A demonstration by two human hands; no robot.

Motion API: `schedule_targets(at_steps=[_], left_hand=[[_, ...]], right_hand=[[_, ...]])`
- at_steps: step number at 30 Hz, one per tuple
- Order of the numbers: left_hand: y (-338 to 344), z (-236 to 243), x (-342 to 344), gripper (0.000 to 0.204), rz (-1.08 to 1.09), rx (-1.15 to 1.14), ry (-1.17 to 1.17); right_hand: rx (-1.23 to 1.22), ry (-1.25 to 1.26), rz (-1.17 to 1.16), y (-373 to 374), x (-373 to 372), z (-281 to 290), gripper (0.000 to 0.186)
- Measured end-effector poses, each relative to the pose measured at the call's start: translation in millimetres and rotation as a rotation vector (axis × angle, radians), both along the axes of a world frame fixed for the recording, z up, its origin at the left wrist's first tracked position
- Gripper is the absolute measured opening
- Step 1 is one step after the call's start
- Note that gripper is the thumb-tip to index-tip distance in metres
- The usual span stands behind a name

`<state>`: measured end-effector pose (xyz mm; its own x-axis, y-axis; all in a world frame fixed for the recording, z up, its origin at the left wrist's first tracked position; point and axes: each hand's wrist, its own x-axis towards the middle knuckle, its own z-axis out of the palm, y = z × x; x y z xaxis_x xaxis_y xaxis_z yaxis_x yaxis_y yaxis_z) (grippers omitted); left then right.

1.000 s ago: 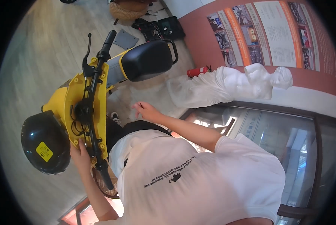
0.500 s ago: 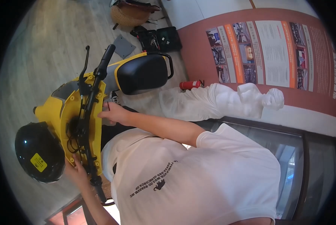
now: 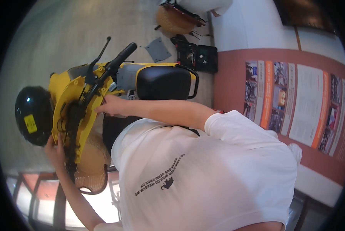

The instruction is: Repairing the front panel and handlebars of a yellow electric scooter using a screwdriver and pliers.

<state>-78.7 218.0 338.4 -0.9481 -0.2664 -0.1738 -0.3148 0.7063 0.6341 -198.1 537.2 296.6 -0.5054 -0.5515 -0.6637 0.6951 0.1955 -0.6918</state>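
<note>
A yellow scooter stands in front of me, its black handlebar point(image 3: 120, 56) slanting across a yellow front panel point(image 3: 89, 118). Cables and screw posts show inside the panel. My right hand point(image 3: 112, 106) is closed, its fingertips on the panel's edge nearest me; a small dark thing by the fingers is too small to name. My left hand point(image 3: 55, 151) reaches round the panel's far lower edge, with its fingers closed against it. Beside that hand is a shiny black helmet point(image 3: 25, 102) bearing a yellow label. The black seat point(image 3: 161, 82) lies beyond my right forearm.
A tan woven chair point(image 3: 89, 163) stands beneath the handlebar's lower end. Toward the top are a grey plate point(image 3: 157, 50), an opened black tool case point(image 3: 188, 54) and another woven seat point(image 3: 174, 20). A poster board point(image 3: 234, 115) covers the wall at right.
My view has turned, and the handlebar slants more to the upper right. Both hands have stayed at the panel. The woven chair has come into fuller view; the white statue is largely hidden.
</note>
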Motion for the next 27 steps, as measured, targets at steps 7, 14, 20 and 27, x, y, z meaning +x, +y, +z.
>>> schedule_targets(at_steps=[7,14,20,27], left_hand=[[-18.7,-5.7,31.4,0.028,0.479,0.048,0.231],[28.2,38.8,116.7,0.082,0.001,-0.68,-0.157],[37.1,24.0,115.2,0.078,0.178,-0.579,0.001],[19.3,9.3,125.2,0.064,0.249,-0.449,-0.166]], right_hand=[[0.014,0.024,0.131,-0.8,-3.5,6.4,0.026],[0.218,0.145,0.133,40.0,4.7,7.2,0.028],[0.392,0.105,-0.004,92.1,9.3,-15.9,0.023],[0.415,0.09,-0.101,103.2,7.5,-21.9,0.022]])
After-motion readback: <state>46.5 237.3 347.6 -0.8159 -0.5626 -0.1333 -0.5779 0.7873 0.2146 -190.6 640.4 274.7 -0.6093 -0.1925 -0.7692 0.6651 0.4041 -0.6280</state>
